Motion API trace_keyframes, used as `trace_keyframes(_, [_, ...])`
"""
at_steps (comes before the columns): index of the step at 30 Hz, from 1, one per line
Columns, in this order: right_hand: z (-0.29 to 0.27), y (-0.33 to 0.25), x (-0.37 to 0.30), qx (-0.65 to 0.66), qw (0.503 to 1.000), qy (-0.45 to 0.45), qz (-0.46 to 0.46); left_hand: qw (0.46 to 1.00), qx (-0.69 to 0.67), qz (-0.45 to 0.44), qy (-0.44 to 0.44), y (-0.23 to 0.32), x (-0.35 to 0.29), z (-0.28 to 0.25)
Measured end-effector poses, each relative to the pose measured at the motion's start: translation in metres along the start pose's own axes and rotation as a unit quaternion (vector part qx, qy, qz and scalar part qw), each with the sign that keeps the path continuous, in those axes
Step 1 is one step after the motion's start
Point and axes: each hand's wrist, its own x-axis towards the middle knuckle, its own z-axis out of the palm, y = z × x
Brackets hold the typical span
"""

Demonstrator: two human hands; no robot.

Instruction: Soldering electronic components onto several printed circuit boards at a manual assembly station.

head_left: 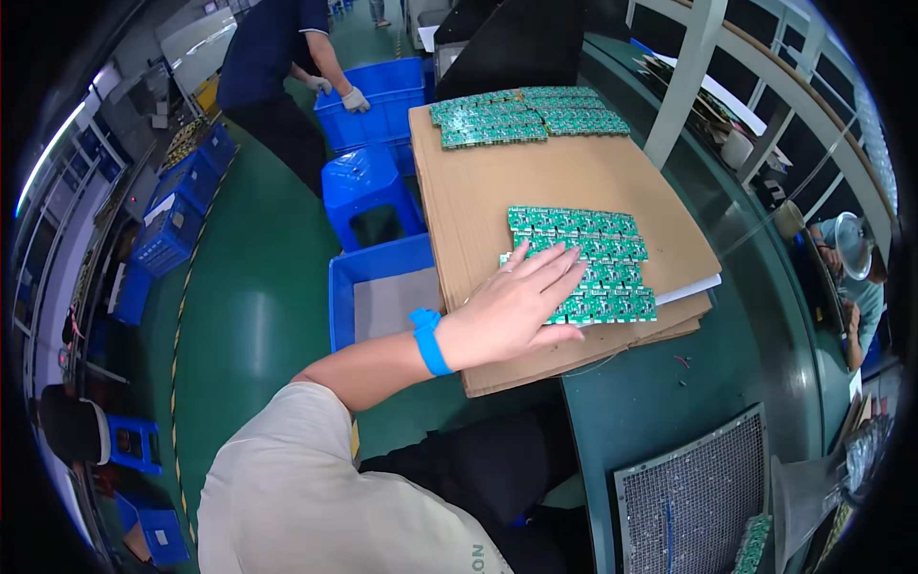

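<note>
My left hand lies palm down over the near left part of a group of green circuit boards, its fingers stretched out and hiding some of them. The boards sit in several rows on a brown cardboard sheet. A blue wristband circles my left wrist. Toward the far edge of the cardboard lie more green circuit boards, arranged in two groups side by side. My right hand is out of view.
A blue stool and a blue bin stand left of the cardboard. Beyond them, a person with gloved hands holds a blue crate. A framed mesh panel lies at the lower right. Another person sits at far right.
</note>
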Motion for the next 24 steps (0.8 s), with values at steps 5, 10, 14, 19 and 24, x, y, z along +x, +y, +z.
trace_keyframes(5, [0.020,-0.018,0.004,0.169,0.925,0.082,0.330,0.999,0.025,0.025,-0.024,0.000,-0.001,-0.006])
trace_keyframes(10, [0.024,-0.044,0.014,0.212,0.922,0.054,0.319,0.999,0.035,0.007,-0.026,0.002,0.001,-0.011])
trace_keyframes(14, [0.018,-0.062,0.020,0.175,0.928,-0.034,0.328,0.998,0.036,0.014,-0.042,0.007,0.004,-0.012])
trace_keyframes(19, [0.018,-0.038,0.006,0.188,0.925,0.007,0.330,0.997,0.047,0.022,-0.053,0.010,-0.007,-0.013])
trace_keyframes(24, [0.037,0.021,-0.024,0.303,0.839,0.150,0.427,0.997,0.038,0.023,-0.059,0.024,-0.008,-0.017])
